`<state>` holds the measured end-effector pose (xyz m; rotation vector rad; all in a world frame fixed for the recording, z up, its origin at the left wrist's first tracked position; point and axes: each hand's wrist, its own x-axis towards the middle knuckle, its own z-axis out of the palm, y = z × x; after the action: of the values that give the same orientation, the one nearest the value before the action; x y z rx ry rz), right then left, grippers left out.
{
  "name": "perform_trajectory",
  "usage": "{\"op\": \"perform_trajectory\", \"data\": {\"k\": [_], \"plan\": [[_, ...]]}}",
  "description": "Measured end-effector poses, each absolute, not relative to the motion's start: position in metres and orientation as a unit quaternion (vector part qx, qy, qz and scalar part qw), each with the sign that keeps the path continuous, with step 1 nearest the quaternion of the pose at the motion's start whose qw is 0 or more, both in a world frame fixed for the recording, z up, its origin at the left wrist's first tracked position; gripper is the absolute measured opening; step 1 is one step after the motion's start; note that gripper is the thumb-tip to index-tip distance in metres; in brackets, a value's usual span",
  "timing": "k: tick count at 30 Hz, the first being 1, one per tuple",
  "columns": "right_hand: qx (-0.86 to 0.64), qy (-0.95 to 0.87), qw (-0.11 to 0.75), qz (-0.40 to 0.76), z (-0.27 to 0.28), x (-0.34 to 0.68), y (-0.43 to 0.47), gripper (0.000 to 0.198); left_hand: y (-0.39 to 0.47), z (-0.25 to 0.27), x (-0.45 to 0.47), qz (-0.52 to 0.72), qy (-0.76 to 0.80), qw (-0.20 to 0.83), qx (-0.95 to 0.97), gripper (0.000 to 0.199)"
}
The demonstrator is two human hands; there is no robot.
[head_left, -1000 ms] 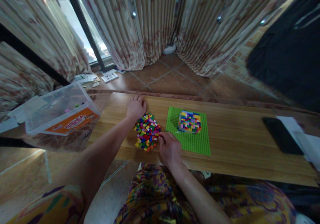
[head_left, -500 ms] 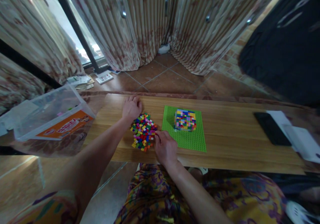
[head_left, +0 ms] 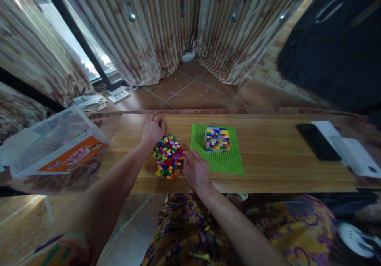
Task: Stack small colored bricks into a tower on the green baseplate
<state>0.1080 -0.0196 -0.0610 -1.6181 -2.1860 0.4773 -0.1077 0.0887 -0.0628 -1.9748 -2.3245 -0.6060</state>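
A loose pile of small multicoloured toy bricks [head_left: 168, 157] lies on the wooden table. My left hand [head_left: 153, 130] rests on the tabletop just beyond the pile's upper left, its fingers loosely bent and apart, with nothing seen in it. At the pile's right edge is my right hand [head_left: 195, 169], thumb and fingers drawn together by the bricks; whatever is between the fingertips is too small to make out. To its right lies a green baseplate [head_left: 224, 165], bearing a block-shaped build of mixed-colour bricks [head_left: 217, 139].
A clear plastic bin [head_left: 89, 125] with an orange label stands left of the table [head_left: 268, 151]. A black phone-like slab [head_left: 318, 142] and a white box [head_left: 360, 157] lie at the right end. Papers [head_left: 91, 101] sit on the floor near the curtains [head_left: 166, 32].
The view has shifted slightly, moving the scene left in the picture. Both hands keep nearly the same places around the brick pile; the right fingers remain at its edge.
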Motion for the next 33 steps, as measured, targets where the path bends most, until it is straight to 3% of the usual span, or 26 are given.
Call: {"op": "perform_trajectory", "data": {"k": [18,29,33], "plan": [[-0.552,-0.795,0.186,0.166,-0.062,0.104,-0.008,0.031,0.092,-0.066,-0.111,-0.206,-0.736,0.027,-0.644,0.034],[-0.500,-0.699,0.419,0.293,-0.065,0.112,-0.011,0.022,0.091,-0.064,-0.109,-0.187,-0.749,0.026,-0.635,0.039],[-0.512,-0.646,0.461,0.329,-0.060,0.124,-0.015,0.020,0.090,-0.064,-0.110,-0.192,-0.743,0.025,-0.640,0.038]]}}
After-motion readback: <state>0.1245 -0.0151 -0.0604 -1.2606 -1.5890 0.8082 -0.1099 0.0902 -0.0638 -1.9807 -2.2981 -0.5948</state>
